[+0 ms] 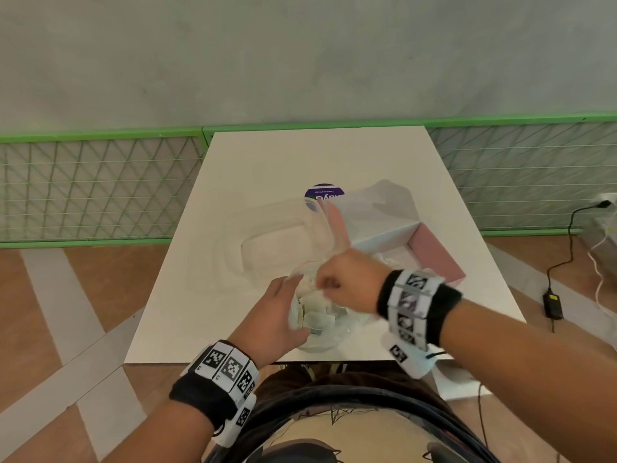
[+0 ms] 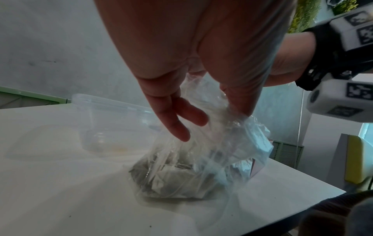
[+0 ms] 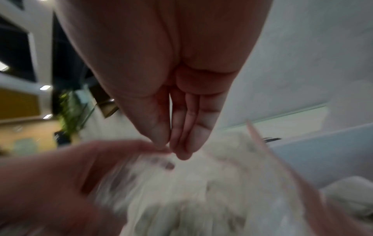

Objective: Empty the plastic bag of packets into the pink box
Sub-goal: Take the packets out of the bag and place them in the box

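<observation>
A white square table [image 1: 253,168] stands against a plain grey wall [image 1: 300,55]. Along the foot of the wall runs a low green-framed mesh fence [image 1: 100,185]. The floor [image 1: 40,312] is brown with pale crossing stripes. At the right a black power adapter [image 1: 552,305] lies on the floor, its cable [image 1: 571,242] running to a wall socket [image 1: 602,202]. Ceiling lights [image 3: 45,87] and a green plant [image 3: 70,115] show, blurred, in the right wrist view
</observation>
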`<state>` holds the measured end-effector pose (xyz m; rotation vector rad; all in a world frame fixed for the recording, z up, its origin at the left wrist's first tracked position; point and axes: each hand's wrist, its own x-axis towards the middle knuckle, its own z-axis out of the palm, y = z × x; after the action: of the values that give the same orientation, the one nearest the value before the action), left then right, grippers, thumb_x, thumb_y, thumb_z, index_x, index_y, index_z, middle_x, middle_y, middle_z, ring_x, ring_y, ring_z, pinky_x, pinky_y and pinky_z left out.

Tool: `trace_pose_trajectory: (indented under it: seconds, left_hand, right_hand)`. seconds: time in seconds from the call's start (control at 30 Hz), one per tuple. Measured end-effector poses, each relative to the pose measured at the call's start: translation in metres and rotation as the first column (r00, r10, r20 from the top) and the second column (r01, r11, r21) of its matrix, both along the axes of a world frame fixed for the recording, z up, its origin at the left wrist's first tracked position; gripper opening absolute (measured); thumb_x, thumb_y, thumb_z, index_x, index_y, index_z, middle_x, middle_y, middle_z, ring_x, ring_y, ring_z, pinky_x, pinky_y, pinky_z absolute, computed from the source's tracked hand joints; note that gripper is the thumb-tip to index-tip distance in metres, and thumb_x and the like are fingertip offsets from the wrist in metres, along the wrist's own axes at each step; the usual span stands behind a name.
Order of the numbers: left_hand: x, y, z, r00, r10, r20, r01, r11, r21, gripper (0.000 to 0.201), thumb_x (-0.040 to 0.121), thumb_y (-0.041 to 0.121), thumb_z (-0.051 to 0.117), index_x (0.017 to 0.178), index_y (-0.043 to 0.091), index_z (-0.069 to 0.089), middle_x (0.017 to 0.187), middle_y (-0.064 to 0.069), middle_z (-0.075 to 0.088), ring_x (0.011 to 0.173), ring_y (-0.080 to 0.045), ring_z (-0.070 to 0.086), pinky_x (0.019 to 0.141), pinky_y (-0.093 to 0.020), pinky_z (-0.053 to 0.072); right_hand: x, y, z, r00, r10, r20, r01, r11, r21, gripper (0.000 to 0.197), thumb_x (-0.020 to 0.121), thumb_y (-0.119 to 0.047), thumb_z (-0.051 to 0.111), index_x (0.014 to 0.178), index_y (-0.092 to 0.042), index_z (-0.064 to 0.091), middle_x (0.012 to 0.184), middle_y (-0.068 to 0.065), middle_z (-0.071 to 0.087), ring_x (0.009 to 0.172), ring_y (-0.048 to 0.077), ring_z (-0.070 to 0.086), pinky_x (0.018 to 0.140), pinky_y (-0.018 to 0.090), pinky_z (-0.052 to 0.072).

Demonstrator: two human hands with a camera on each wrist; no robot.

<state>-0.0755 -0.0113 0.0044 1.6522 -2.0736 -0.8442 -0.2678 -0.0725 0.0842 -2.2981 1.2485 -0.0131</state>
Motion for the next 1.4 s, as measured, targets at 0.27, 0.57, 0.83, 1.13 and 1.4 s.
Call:
trace_pose_trajectory:
  seconds: [0.27, 0.57, 0.83, 1.13, 1.4]
  left_hand:
    - [0.001, 0.004, 0.008, 0.999, 0.006, -0.049, -0.006, 1.000, -0.002, 0.096, 0.075, 0.027, 0.076, 0.153, 0.026, 0.019, 0.143, 0.004, 0.033, 0.127, -0.005, 0.041, 0.100, -0.011, 0.028]
    - [-0.002, 0.005, 0.006, 0.999, 0.014, -0.034, -0.013, 1.000, 0.027, 0.094, 0.077, 0.028, 0.074, 0.153, 0.024, 0.019, 0.149, 0.003, 0.029, 0.130, -0.011, 0.042, 0.101, -0.013, 0.030]
    - [0.001, 0.006, 0.006, 0.999, 0.013, -0.045, -0.011, 0.999, 0.035, 0.095, 0.077, 0.026, 0.073, 0.153, 0.027, 0.018, 0.149, 0.004, 0.029, 0.128, -0.011, 0.044, 0.098, -0.012, 0.030]
    - [0.000, 0.003, 0.003, 1.000, 0.002, -0.029, -0.002, 1.000, 0.031, 0.094, 0.078, 0.028, 0.074, 0.154, 0.022, 0.018, 0.150, 0.002, 0.028, 0.133, -0.012, 0.040, 0.104, -0.015, 0.029]
    - [0.000, 0.000, -0.001, 1.000, -0.002, 0.017, 0.002, 1.000, 0.016, 0.093, 0.078, 0.031, 0.074, 0.153, 0.023, 0.020, 0.149, 0.002, 0.030, 0.131, -0.012, 0.042, 0.103, -0.015, 0.029]
  right_hand:
    - [0.045, 0.004, -0.067, 0.915, 0.101, -0.389, -0.146, 0.985, -0.087, 0.032, 0.086, -0.024, 0.062, 0.112, -0.006, 0.060, 0.113, 0.017, 0.059, 0.099, 0.035, 0.062, 0.087, 0.039, 0.049]
    - [0.040, 0.008, -0.080, 0.894, 0.135, -0.426, -0.207, 0.970, -0.127, 0.032, 0.092, -0.031, 0.056, 0.121, -0.019, 0.061, 0.116, 0.011, 0.055, 0.106, 0.032, 0.056, 0.093, 0.042, 0.043]
    - [0.036, 0.011, -0.069, 0.916, 0.196, -0.351, -0.242, 0.966, -0.093, 0.021, 0.091, -0.005, 0.052, 0.106, -0.008, 0.067, 0.104, 0.012, 0.067, 0.098, 0.031, 0.063, 0.081, 0.033, 0.042]
    - [0.012, 0.002, -0.041, 0.978, 0.162, -0.129, -0.181, 0.971, -0.153, 0.019, 0.091, -0.012, 0.049, 0.104, -0.014, 0.063, 0.098, 0.006, 0.061, 0.089, 0.027, 0.059, 0.078, 0.037, 0.049]
    - [-0.016, -0.007, 0.012, 0.990, 0.035, 0.136, -0.016, 0.990, -0.143, 0.010, 0.085, -0.018, 0.056, 0.084, -0.016, 0.066, 0.068, -0.004, 0.060, 0.063, 0.016, 0.053, 0.064, 0.031, 0.047]
